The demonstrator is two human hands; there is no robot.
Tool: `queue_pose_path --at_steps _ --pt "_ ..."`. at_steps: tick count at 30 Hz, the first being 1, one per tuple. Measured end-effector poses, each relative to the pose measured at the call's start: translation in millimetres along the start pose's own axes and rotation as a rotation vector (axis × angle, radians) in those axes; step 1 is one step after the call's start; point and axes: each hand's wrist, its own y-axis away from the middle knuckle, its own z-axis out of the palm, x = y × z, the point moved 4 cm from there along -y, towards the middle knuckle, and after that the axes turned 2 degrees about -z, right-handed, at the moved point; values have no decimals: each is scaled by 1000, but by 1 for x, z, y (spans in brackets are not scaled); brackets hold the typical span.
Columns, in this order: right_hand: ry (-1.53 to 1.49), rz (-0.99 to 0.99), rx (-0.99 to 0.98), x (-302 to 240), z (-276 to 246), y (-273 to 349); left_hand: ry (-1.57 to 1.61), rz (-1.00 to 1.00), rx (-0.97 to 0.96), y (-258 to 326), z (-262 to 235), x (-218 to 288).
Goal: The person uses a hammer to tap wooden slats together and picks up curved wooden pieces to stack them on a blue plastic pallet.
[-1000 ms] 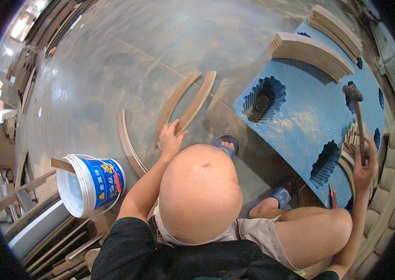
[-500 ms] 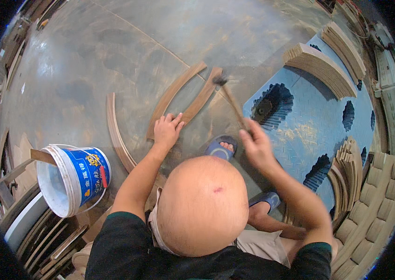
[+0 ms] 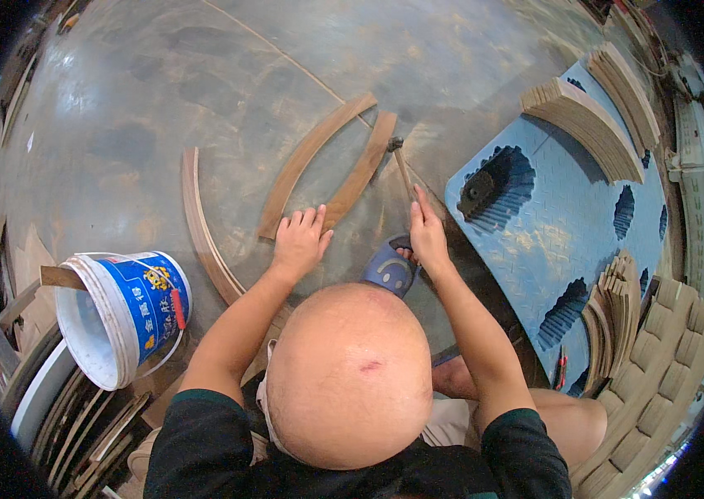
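My left hand (image 3: 298, 239) lies flat, fingers spread, on the near end of a curved brown wooden strip (image 3: 363, 169) on the grey floor. My right hand (image 3: 427, 234) grips the handle of a hammer (image 3: 400, 166). The hammer's head rests at the far end of that strip. A second, longer curved strip (image 3: 310, 158) lies just to the left of it. My head and shoulders hide the lower middle of the view.
A thin curved strip (image 3: 200, 224) lies on edge further left. A blue and white bucket (image 3: 131, 308) with a wooden stick stands at left. A blue plastic pallet (image 3: 547, 224) at right carries stacks of curved wood pieces (image 3: 585, 125). A blue slipper (image 3: 389, 270) sits by my hands.
My right hand has swung the hammer from raised at the far right down to the strip's far end. My left hand has stayed on the strip.
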Motion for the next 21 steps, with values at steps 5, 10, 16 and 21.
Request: queue_pose_path --at_steps 5,10,16,21 --pt "121 -373 143 28 -5 -37 -23 18 -28 -2 5 1" --pt "217 -558 77 30 -3 -47 -13 -4 -48 0 9 3" --pt "287 -641 188 15 2 -48 -2 -52 -93 -1 6 9" --pt "491 -657 203 38 2 -57 -1 -63 -88 -1 9 11"
